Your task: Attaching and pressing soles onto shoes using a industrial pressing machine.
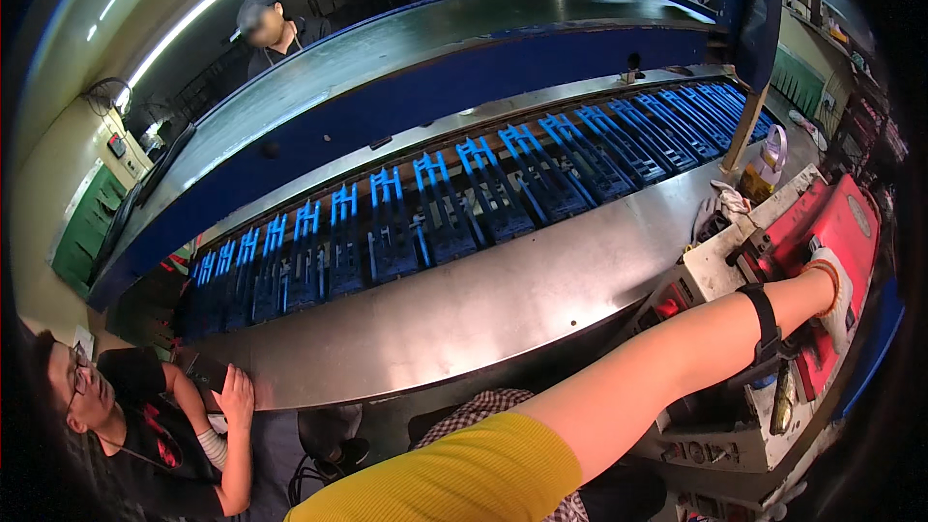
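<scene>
My right hand (833, 292) wears a white glove with an orange cuff and rests palm-down on the red housing (839, 222) of a machine at the far right. A black band circles my forearm just behind the wrist. The fingers lie over the housing's edge; whether they grip anything is hidden. My left hand is out of the picture.
A long steel table (464, 314) curves across the middle, behind it a conveyor of blue jigs (454, 198). A grey control box (715, 425) sits under my arm. A seated person (164, 425) is at lower left with a hand on the table; other people stand behind the line.
</scene>
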Tool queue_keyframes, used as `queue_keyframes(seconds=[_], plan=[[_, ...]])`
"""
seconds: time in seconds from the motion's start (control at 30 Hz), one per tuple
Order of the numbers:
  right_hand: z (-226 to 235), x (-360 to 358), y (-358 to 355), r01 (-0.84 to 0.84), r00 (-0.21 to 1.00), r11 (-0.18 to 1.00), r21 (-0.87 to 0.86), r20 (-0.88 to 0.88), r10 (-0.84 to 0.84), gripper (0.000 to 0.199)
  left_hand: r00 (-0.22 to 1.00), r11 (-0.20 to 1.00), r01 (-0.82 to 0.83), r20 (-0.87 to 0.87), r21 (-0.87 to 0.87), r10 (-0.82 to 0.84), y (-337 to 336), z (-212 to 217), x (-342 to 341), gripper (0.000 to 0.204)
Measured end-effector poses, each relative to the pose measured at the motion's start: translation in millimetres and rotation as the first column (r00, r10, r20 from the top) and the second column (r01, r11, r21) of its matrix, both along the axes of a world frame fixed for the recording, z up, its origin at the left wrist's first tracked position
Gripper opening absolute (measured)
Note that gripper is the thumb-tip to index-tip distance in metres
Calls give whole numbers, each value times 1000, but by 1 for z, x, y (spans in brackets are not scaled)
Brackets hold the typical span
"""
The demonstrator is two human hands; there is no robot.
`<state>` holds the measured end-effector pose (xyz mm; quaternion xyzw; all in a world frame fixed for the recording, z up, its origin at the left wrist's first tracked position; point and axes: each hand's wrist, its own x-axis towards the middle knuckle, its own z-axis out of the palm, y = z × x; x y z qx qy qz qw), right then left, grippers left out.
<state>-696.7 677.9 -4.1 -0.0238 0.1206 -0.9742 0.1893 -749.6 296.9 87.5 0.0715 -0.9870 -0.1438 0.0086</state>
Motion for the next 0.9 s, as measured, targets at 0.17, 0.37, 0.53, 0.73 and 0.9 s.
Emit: queue_keyframes(seconds=[0.17, 0.37, 0.53, 0.73, 0.9], plan=[[-7, -3, 2, 79, 996, 996, 40, -33, -78, 65, 998, 1000, -8, -58, 28, 10, -2, 1, 9, 94], [-30, -29, 25, 372, 800, 714, 593, -595, 76, 57, 942, 988, -8, -331, -155, -45, 11, 21, 42, 88], [-45, -33, 14, 794, 603, -114, 598, -798, 9, 99, 998, 1000, 18, -54, -9, -18, -7, 29, 58, 71], [63, -23, 12, 258, 963, 805, 534, -212, -168, 68, 858, 978, 48, -509, 203, 64, 27, 50, 53, 43], [103, -76, 49, 235, 968, 538, 810, -244, -56, 49, 706, 870, 420, -695, 257, -136, 80, 93, -3, 57]])
